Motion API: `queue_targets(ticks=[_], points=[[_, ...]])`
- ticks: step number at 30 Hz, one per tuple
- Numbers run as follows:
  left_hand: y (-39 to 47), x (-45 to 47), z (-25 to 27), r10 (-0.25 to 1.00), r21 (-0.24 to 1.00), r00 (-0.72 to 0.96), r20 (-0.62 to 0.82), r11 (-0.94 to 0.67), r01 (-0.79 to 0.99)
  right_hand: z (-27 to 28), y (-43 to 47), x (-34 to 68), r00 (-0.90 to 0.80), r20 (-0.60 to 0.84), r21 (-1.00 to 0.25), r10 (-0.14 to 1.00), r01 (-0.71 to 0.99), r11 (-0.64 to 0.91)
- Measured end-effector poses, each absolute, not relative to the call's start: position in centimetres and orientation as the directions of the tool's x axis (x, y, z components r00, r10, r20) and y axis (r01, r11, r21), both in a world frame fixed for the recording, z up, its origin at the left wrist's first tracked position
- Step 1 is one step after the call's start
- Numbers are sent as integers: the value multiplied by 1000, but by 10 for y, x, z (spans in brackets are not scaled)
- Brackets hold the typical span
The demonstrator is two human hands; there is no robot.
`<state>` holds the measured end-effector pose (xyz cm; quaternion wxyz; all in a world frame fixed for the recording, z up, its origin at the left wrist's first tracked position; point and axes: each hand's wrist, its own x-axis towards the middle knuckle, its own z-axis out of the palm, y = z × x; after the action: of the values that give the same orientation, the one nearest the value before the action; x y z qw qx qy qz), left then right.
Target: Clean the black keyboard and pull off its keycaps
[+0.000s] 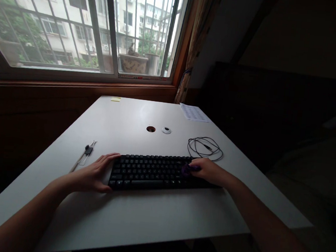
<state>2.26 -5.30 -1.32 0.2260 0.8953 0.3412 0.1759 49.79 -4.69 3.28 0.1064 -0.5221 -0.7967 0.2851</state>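
A black keyboard (pixel 145 172) lies flat on the white table (pixel 135 214). My left hand (pixel 93 174) steadies its left end, fingers at the back corner and thumb at the front corner. Over the right part of the keys, my right hand (pixel 208 170) is closed on a small dark purple lump (pixel 185 169) that touches or hovers just over the keys. Whether the lump is cloth, gel or something else I cannot tell. The right end of the keyboard is partly hidden by my right hand and wrist.
Behind the keyboard's right side lies a coiled black cable (pixel 205 147). A black binder clip (pixel 88 150) and a thin stick with a dark tip (pixel 78 160) are at left. Farther back are a round hole (pixel 151 129), a white cap (pixel 166 130), papers (pixel 194 113) and yellow notes (pixel 116 99).
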Motion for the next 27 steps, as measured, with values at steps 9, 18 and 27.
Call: queue_targets(ticks=[9, 18, 27], points=[[-50, 21, -17, 693, 510, 707, 138, -662, 549, 21, -65, 604, -125, -174, -597, 977, 802, -4], [-52, 22, -16, 694, 497, 707, 136, -665, 557, -5, -77, 661, 137, 56, -491, 989, 866, -92], [-51, 21, -17, 694, 495, 709, 128, -664, 560, 11, -79, 578, -275, 302, -477, 913, 785, 394]])
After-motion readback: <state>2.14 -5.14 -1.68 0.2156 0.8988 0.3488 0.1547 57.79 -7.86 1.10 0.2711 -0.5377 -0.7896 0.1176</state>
